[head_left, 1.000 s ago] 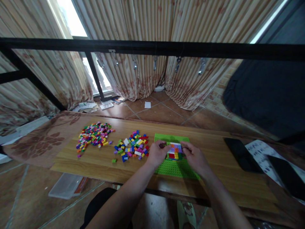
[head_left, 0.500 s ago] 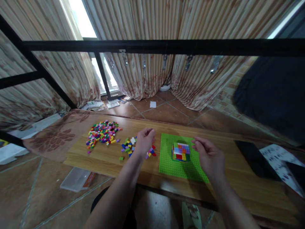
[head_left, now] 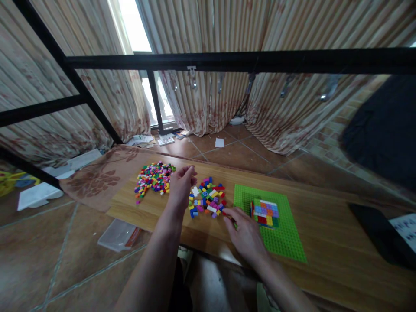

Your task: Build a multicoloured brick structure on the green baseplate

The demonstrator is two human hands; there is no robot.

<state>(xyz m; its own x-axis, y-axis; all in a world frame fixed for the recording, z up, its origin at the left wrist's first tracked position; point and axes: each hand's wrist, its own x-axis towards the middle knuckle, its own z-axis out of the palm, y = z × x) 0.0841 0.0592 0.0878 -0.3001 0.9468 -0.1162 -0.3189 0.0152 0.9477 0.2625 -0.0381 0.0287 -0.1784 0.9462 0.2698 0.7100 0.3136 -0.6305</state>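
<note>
My left hand [head_left: 182, 184] is in the air between two heaps of toy bricks, its thumb and fingers closed together. Whatever it may hold cannot be made out. My right hand [head_left: 245, 232] is low over the table, fingertips at the right edge of the smaller brick heap [head_left: 208, 197]. Its thumb and fingers curl toward each other around a small spot of colour too unclear to name. Right of that hand lies a green baseplate [head_left: 287, 240], bearing a low block of joined coloured bricks [head_left: 266, 212].
A larger heap of mixed bricks [head_left: 154, 177] lies at the left on the wooden table [head_left: 325, 234]. A dark flat object [head_left: 373, 229] and a printed sheet [head_left: 404, 227] are at the right. A black rail [head_left: 227, 60] crosses beyond the table. A clear plastic lid [head_left: 115, 234] is on the floor.
My right hand has moved left, from the baseplate's right side to the smaller brick heap. My left hand has shifted left, off that heap. The view has turned slightly left.
</note>
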